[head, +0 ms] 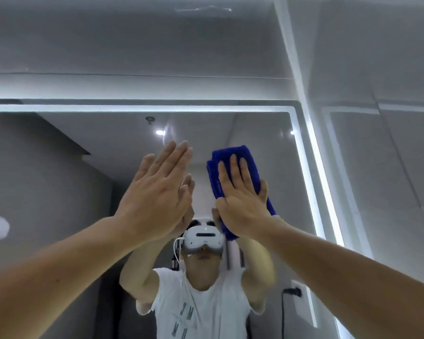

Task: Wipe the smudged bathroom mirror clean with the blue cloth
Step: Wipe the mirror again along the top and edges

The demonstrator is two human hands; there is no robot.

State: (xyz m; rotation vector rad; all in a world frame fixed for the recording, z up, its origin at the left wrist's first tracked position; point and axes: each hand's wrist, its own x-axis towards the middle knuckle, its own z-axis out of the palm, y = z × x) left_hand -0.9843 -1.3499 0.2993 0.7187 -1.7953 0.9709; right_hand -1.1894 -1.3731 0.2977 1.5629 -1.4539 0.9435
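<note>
The bathroom mirror (267, 133) fills the lower middle of the view, with a lit strip along its top and right edges. My right hand (242, 199) presses the folded blue cloth (233, 157) flat against the glass, fingers straight and spread over it. The cloth sticks out above my fingertips and below my wrist. My left hand (157, 189) lies flat on the mirror just left of the cloth, fingers straight and pointing up. Both hands' reflections show behind them.
The mirror's glowing right edge (321, 187) runs down beside the cloth, with grey wall tiles (389, 167) past it. A white ledge (132, 89) crosses above the mirror. The reflection shows a person in a white headset and t-shirt, and a wall socket (295, 291).
</note>
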